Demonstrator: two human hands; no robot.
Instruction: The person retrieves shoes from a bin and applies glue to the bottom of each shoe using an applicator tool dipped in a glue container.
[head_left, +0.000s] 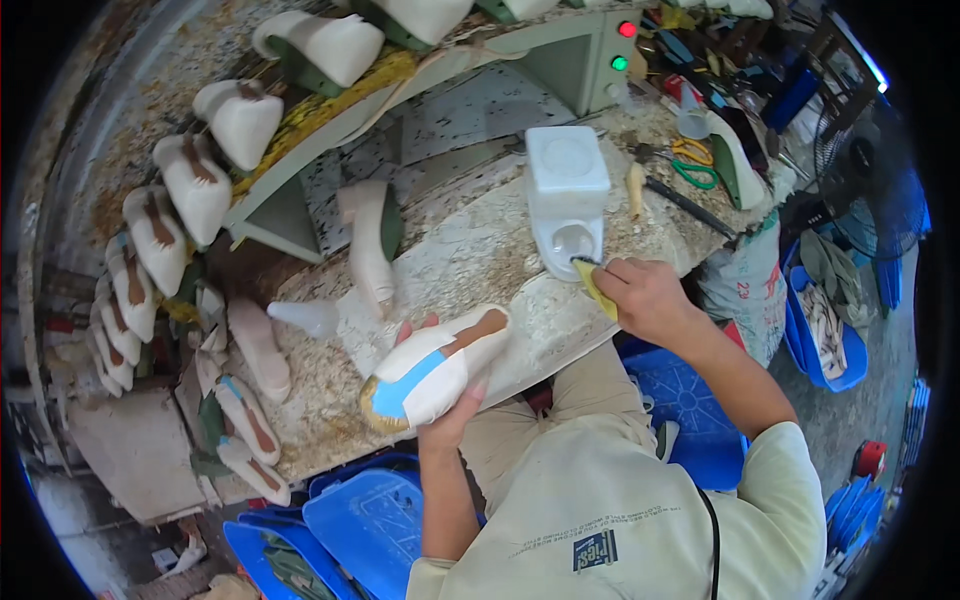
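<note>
Where the worktop point(470, 250) bends toward the rim of the view, its far edge is cut off. A white shoe last point(440, 372) with a blue patch and a brown strip is gripped from below in the left hand point(445, 415), fingers curled round it, palm hidden. A yellow-handled brush point(592, 282) is pinched in the closed right hand point(645, 298), its tip at the round well of a white container point(566, 195); the bristles are hard to make out. Further lasts point(160, 235) are racked at left, partly blurred.

A glue pot point(566, 195) stands on the bench point(470, 260), scissors point(694, 165) to its right.
</note>
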